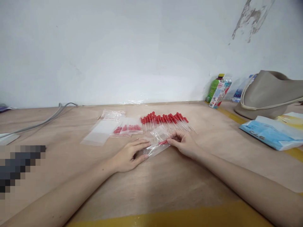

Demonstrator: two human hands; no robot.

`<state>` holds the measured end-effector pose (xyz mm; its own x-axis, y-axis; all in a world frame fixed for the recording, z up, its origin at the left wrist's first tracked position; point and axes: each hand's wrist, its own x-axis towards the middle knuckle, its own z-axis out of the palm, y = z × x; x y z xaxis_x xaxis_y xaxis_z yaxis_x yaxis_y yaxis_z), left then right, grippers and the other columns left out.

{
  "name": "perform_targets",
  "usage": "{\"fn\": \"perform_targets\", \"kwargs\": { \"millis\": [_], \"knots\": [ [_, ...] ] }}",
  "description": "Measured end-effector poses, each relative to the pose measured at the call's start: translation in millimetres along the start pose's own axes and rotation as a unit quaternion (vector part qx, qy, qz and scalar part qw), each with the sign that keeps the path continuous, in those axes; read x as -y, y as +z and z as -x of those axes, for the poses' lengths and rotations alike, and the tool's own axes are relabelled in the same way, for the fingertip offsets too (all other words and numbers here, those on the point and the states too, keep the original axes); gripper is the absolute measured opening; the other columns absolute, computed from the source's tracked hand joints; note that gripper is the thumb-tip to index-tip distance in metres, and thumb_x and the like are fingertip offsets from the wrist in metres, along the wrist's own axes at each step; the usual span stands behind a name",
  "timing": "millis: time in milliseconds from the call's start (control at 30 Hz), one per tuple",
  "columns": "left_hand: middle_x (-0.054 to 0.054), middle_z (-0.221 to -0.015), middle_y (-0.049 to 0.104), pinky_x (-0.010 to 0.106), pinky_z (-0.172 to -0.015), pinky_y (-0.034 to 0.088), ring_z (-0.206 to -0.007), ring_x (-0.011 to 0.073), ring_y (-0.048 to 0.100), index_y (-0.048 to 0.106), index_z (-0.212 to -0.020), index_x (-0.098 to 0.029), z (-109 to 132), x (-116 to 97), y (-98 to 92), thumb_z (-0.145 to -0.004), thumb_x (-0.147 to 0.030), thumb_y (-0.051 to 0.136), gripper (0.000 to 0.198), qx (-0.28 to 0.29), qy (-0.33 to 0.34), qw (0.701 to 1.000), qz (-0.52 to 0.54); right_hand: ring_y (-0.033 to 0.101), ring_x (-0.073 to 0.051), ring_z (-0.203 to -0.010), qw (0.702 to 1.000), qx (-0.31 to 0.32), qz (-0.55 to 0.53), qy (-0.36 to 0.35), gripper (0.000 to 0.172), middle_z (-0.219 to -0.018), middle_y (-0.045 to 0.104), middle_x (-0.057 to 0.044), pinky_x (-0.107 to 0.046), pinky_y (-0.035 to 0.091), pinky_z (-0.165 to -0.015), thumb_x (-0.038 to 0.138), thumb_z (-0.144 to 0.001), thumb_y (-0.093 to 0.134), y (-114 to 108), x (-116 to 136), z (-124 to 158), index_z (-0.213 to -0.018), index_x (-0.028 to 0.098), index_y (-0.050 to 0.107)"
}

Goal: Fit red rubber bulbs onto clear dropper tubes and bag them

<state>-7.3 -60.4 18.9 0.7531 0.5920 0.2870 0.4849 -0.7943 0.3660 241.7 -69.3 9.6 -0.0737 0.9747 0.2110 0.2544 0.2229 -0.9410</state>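
Note:
A clear plastic bag lies on the table between my hands, with a red-tipped piece at its right part. My left hand rests at the bag's left end, fingers and thumb apart on its edge. The fingers of my right hand are pinched at the bag's right side, by the red piece. Behind the bag, several red-capped clear droppers lie side by side. To their left are bags with red pieces inside and flat clear bags.
Two bottles stand by the wall at the back right, near a grey-beige hat. A blue and white packet lies at the right. A grey cable crosses the left side of the table.

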Motion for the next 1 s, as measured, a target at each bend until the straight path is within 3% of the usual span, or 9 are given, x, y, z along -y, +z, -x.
{"fn": "perform_targets", "kwargs": {
  "millis": [167,467,633,733,800,900,1000],
  "knots": [
    [0.006,-0.130,0.047,0.041,-0.101,0.036,-0.120,0.0228,0.043,0.052,-0.121,-0.025,1,2,-0.9,-0.084,-0.035,0.049,0.039,0.019,-0.007,0.999,0.026,0.047,-0.008,-0.049,0.998,0.020,0.055,-0.005,0.021,-0.058,0.053,0.003,-0.021,0.035,-0.046,0.036,-0.068,0.060,-1,-3,0,-0.069,0.017,0.054],
    [0.008,-0.133,0.044,0.044,-0.102,0.033,-0.122,0.0230,0.040,0.046,-0.126,-0.024,2,1,-0.7,-0.086,-0.037,0.046,0.043,0.032,-0.013,0.999,-0.029,0.038,-0.004,-0.034,0.996,0.064,-0.021,0.062,0.032,-0.053,0.050,0.006,-0.018,0.028,-0.034,0.048,-0.067,0.059,-1,0,2,-0.074,0.019,0.047],
    [0.007,-0.133,0.044,0.043,-0.102,0.033,-0.123,0.0216,0.039,0.046,-0.126,-0.025,1,0,-1.0,-0.087,-0.036,0.043,0.041,0.034,-0.014,0.999,-0.035,0.037,-0.005,-0.037,0.997,0.027,-0.016,0.077,0.036,-0.055,0.052,0.006,-0.019,0.027,-0.037,0.045,-0.066,0.060,-1,0,0,-0.086,0.019,0.045],
    [0.005,-0.134,0.043,0.043,-0.103,0.032,-0.124,0.0213,0.038,0.045,-0.127,-0.026,1,1,-0.8,-0.089,-0.032,0.041,0.038,0.038,-0.016,0.999,-0.030,0.043,-0.009,-0.046,0.998,-0.022,0.028,0.044,0.038,-0.054,0.049,0.006,-0.022,0.034,-0.045,0.040,-0.067,0.060,-1,-7,-2,-0.094,0.018,0.044],
    [0.005,-0.134,0.043,0.043,-0.103,0.032,-0.124,0.0216,0.039,0.045,-0.126,-0.027,1,1,-0.3,-0.089,-0.031,0.041,0.038,0.035,-0.015,0.999,-0.025,0.048,-0.011,-0.055,0.994,-0.057,0.088,-0.002,0.035,-0.064,0.053,0.002,-0.024,0.038,-0.051,0.037,-0.068,0.059,-2,-11,-3,-0.094,0.018,0.047],
    [0.005,-0.134,0.043,0.043,-0.102,0.033,-0.123,0.0217,0.040,0.046,-0.126,-0.026,1,1,0.2,-0.089,-0.029,0.041,0.038,0.034,-0.019,0.999,-0.023,0.050,-0.014,-0.065,0.970,-0.086,0.217,-0.067,0.026,-0.080,0.056,-0.003,-0.027,0.040,-0.060,0.031,-0.068,0.059,-4,-14,-2,-0.090,0.018,0.054],
    [0.006,-0.133,0.044,0.045,-0.103,0.030,-0.124,0.0223,0.037,0.048,-0.125,-0.026,0,-1,-0.4,-0.088,-0.027,0.041,0.037,0.036,-0.023,0.998,-0.035,0.051,-0.015,-0.070,0.944,-0.077,0.296,-0.125,0.020,-0.085,0.056,-0.005,-0.029,0.041,-0.066,0.024,-0.071,0.055,-4,-10,-1,-0.089,0.017,0.058]
  ]
}}
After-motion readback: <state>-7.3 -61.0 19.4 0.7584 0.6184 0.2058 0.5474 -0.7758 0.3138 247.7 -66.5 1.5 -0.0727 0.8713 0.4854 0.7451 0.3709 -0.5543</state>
